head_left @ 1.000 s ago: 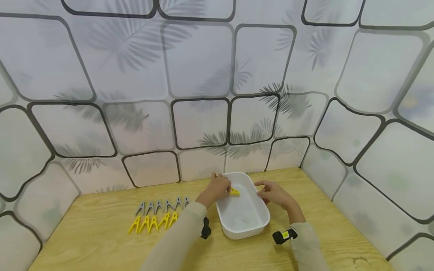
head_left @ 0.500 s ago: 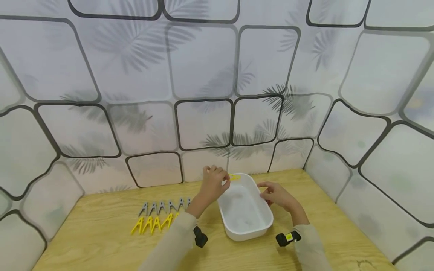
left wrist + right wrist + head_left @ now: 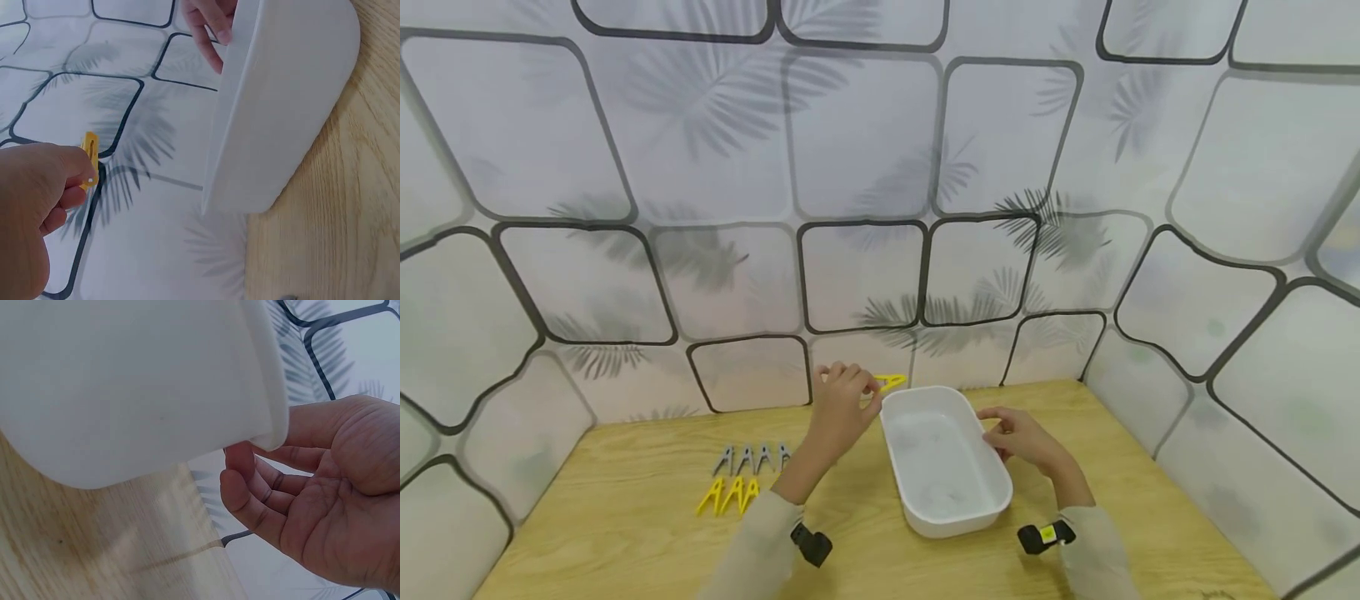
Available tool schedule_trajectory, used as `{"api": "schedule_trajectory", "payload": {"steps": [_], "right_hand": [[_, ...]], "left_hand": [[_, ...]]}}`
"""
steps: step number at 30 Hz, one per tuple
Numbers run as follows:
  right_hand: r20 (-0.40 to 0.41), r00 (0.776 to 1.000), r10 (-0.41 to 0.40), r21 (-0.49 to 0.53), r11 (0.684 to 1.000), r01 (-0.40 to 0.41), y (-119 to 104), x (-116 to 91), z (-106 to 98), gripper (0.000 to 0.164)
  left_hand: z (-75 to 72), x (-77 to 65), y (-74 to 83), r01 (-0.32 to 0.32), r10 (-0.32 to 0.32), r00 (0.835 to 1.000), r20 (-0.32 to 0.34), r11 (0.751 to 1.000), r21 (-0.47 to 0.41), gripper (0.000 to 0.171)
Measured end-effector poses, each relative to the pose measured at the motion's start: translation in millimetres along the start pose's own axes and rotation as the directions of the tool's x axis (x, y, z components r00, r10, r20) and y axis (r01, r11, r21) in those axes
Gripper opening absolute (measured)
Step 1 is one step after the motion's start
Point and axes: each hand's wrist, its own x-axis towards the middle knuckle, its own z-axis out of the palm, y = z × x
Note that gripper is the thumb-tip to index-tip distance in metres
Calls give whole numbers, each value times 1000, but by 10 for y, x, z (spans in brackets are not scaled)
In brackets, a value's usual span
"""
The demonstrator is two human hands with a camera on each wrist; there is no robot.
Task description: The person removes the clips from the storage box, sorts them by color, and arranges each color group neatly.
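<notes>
In the head view my left hand (image 3: pixel 838 412) pinches a yellow clothespin (image 3: pixel 891 382), raised past the far left corner of a white plastic tub (image 3: pixel 943 458). The left wrist view shows the same clothespin (image 3: pixel 90 153) between thumb and index finger, apart from the tub's wall (image 3: pixel 294 106). My right hand (image 3: pixel 1022 437) holds the tub's right rim; in the right wrist view its fingers (image 3: pixel 240 487) curl beneath the lip (image 3: pixel 275 412), with the thumb partly hidden behind it. Grey clothespins (image 3: pixel 746 460) stand in a row behind yellow clothespins (image 3: pixel 733 496) to the left.
The wooden table (image 3: pixel 632 508) carries the tub right of centre. A patterned wall covering (image 3: pixel 745 375) rises along the table's back edge and down both sides. My left forearm hides part of the clothespin rows.
My left hand has lifted the yellow clothespin from inside the tub, up over its far left rim and out to the left. The right hand stays at the rim.
</notes>
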Motion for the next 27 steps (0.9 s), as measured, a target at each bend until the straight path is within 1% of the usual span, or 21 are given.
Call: {"api": "schedule_trajectory", "payload": {"steps": [4, 6, 9, 12, 14, 19, 22, 27], "right_hand": [[4, 1000, -7, -3, 1000, 7, -19, 5, 33, 47], [-2, 1000, -8, -6, 1000, 8, -23, 7, 43, 46], [-2, 1000, -9, -10, 1000, 9, -14, 6, 43, 46], [-2, 1000, -4, -12, 1000, 3, -6, -4, 30, 47], [1, 1000, -1, -14, 1000, 1, -2, -16, 28, 47], [2, 1000, -3, -26, 1000, 3, -16, -33, 21, 47], [5, 1000, -4, -29, 1000, 4, -32, -31, 25, 47], [-1, 1000, 9, -42, 999, -9, -47, -21, 51, 46]], "left_hand": [[-191, -100, -61, 35, -35, 999, -26, 999, -5, 17], [-279, -157, -88, 58, -58, 998, -29, 998, 1, 17], [-392, -260, -117, 102, -102, 995, -20, 995, 18, 17], [-467, -390, -136, 145, -145, 989, -5, 989, 36, 19], [-496, -499, -138, 172, -172, 985, 1, 984, 39, 21], [-530, -738, -123, 215, -217, 976, 10, 973, 86, 25], [-543, -854, -99, 238, -242, 970, 17, 963, 126, 27], [-532, -1021, -26, 290, -300, 953, 44, 943, 165, 29]]}}
